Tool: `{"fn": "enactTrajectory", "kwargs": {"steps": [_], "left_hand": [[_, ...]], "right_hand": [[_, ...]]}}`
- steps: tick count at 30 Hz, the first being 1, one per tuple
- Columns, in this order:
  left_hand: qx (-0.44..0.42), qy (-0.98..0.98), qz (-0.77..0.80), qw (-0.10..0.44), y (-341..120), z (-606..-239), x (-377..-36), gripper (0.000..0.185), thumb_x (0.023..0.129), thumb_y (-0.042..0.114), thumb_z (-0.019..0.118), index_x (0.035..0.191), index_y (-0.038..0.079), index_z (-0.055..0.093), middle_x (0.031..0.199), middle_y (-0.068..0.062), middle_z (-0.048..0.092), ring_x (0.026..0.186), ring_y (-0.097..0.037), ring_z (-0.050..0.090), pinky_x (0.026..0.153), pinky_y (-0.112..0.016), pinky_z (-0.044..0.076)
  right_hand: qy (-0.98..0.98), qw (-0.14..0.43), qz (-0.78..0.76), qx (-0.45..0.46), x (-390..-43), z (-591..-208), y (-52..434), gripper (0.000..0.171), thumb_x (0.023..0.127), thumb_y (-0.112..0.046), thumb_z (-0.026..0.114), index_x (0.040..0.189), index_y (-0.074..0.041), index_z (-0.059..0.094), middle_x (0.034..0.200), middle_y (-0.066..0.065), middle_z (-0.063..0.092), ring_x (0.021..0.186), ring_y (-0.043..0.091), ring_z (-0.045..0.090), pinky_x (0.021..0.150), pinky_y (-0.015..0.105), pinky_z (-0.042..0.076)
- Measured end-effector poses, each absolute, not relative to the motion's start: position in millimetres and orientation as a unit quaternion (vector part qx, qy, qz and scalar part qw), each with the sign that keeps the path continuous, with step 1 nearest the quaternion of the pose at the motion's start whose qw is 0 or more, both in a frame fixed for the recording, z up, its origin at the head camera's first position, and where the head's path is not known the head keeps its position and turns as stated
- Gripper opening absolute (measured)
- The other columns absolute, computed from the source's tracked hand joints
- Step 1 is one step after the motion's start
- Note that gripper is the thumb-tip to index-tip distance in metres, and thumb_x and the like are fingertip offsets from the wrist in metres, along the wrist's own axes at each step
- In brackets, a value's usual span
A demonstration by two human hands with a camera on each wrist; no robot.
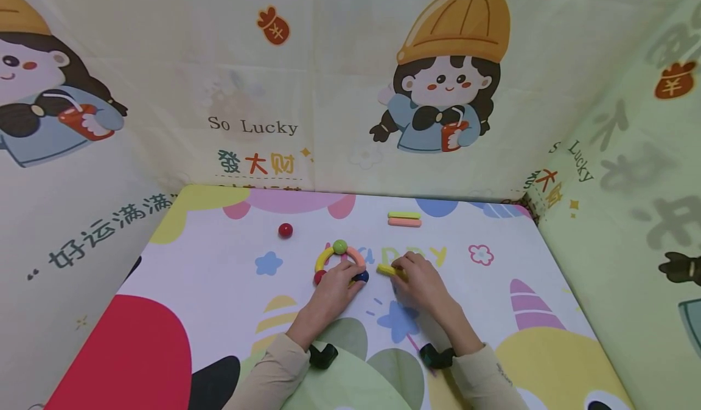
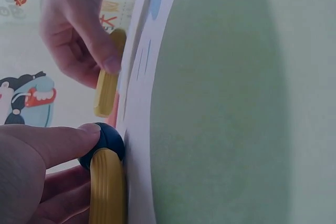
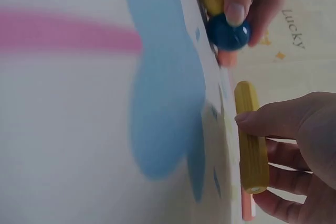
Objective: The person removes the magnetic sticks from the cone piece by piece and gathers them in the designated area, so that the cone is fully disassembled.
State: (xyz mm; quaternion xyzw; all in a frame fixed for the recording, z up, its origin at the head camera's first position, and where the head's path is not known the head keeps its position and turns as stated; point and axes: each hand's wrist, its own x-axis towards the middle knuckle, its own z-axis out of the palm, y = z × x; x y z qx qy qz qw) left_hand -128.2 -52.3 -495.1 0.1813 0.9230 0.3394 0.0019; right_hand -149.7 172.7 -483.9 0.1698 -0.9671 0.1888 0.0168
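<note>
Head view shows a ring (image 1: 321,259) of balls and curved pieces joined along its far side, its near side partly hidden; 1 red ball (image 1: 285,230), 1 lime rod (image 1: 404,215) and 1 pink rod (image 1: 404,222) lie loose beyond; the left hand (image 1: 335,287) pinches the ring's blue ball (image 2: 111,139); the right hand (image 1: 420,279) pinches 1 yellow rod (image 3: 253,156), unattached, near the blue ball; the 2 forearms reach forward, angled inward.
</note>
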Motion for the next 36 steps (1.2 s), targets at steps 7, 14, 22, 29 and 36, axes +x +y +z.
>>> {"fn": "enactTrajectory", "kwargs": {"steps": [7, 14, 22, 29, 36], "left_hand": [[0.181, 0.923, 0.339, -0.002, -52.1, -495.9, -128.1, 0.038, 0.093, 0.020, 0.071, 0.129, 0.009, 0.067, 0.124, -0.009, 0.068, 0.115, -0.023, 0.065, 0.095, -0.035, 0.057], [0.178, 0.924, 0.338, 0.002, -52.2, -496.8, -127.9, 0.039, 0.093, 0.021, 0.071, 0.130, 0.010, 0.067, 0.124, -0.009, 0.067, 0.115, -0.022, 0.066, 0.095, -0.034, 0.056], [0.177, 0.922, 0.344, 0.004, -52.6, -496.9, -127.7, 0.039, 0.093, 0.021, 0.071, 0.130, 0.010, 0.067, 0.124, -0.009, 0.068, 0.114, -0.022, 0.066, 0.095, -0.034, 0.057], [0.175, 0.921, 0.347, 0.003, -52.7, -496.5, -127.9, 0.039, 0.093, 0.022, 0.071, 0.130, 0.010, 0.067, 0.124, -0.008, 0.068, 0.114, -0.021, 0.066, 0.094, -0.033, 0.057], [0.172, 0.923, 0.344, 0.007, -52.7, -495.7, -127.8, 0.039, 0.093, 0.022, 0.071, 0.130, 0.011, 0.067, 0.122, -0.007, 0.068, 0.113, -0.020, 0.066, 0.094, -0.032, 0.057]], "right_hand": [[-0.963, 0.081, 0.157, 0.206, -181.4, -487.7, 187.1, 0.021, 0.086, -0.012, 0.078, 0.105, -0.008, 0.074, 0.098, 0.007, 0.067, 0.091, 0.024, 0.059, 0.081, 0.042, 0.052], [-0.966, 0.089, 0.142, 0.197, -208.2, -494.5, 195.9, 0.019, 0.087, -0.012, 0.077, 0.105, -0.008, 0.074, 0.101, 0.008, 0.068, 0.094, 0.028, 0.061, 0.083, 0.048, 0.051], [-0.968, 0.100, 0.132, 0.187, -223.8, -494.0, 194.3, 0.017, 0.086, -0.012, 0.079, 0.102, -0.008, 0.076, 0.104, 0.008, 0.073, 0.102, 0.028, 0.064, 0.081, 0.046, 0.049], [-0.971, 0.118, 0.106, 0.176, -235.5, -495.1, 192.3, 0.011, 0.092, -0.011, 0.071, 0.101, -0.008, 0.076, 0.101, 0.012, 0.069, 0.094, 0.030, 0.060, 0.079, 0.045, 0.047], [-0.971, 0.120, 0.101, 0.180, -243.6, -490.5, 190.4, 0.013, 0.092, -0.008, 0.070, 0.103, -0.005, 0.076, 0.097, 0.013, 0.067, 0.089, 0.031, 0.058, 0.081, 0.046, 0.050]]}}
